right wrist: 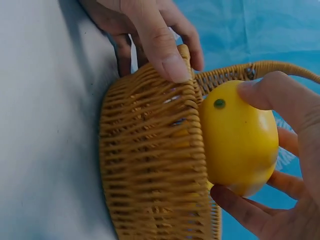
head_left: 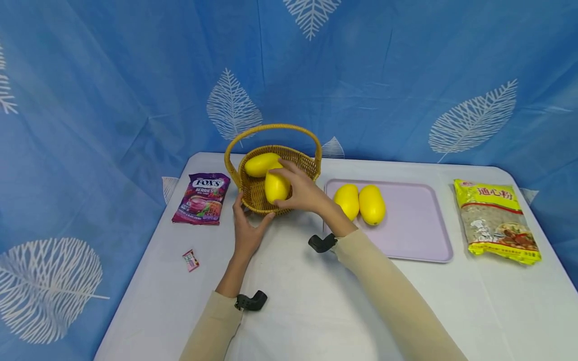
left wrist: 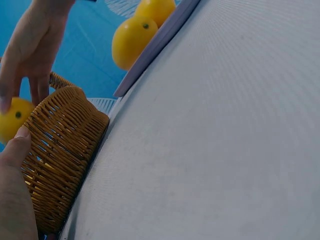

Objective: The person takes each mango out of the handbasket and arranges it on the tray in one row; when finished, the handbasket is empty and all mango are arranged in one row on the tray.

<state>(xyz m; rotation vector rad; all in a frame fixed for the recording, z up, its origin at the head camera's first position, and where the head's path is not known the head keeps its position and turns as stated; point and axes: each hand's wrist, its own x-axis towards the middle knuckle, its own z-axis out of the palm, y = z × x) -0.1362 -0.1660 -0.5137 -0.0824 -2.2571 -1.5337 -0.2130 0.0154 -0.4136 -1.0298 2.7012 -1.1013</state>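
Note:
A brown wicker basket (head_left: 255, 189) with an arched handle stands near the back of the table. My left hand (head_left: 247, 231) holds its near left side, the thumb against the outer wall just under the rim in the right wrist view. Over the basket's opening, my right hand (head_left: 301, 189) grips a yellow mango (right wrist: 240, 137) with a green stem spot, thumb on one side and fingers on the other. Another yellow mango (head_left: 261, 165) lies inside the basket at the back left. How far the held mango sits below the rim is hard to tell.
Right of the basket, a lilac tray (head_left: 413, 225) bears two mangoes (head_left: 372, 204), partly behind my right forearm. A purple candy bag (head_left: 203, 199) and a small wrapped candy (head_left: 190, 260) lie left. A yellow pasta bag (head_left: 496, 220) lies far right. Blue curtain (head_left: 361, 100) hangs behind.

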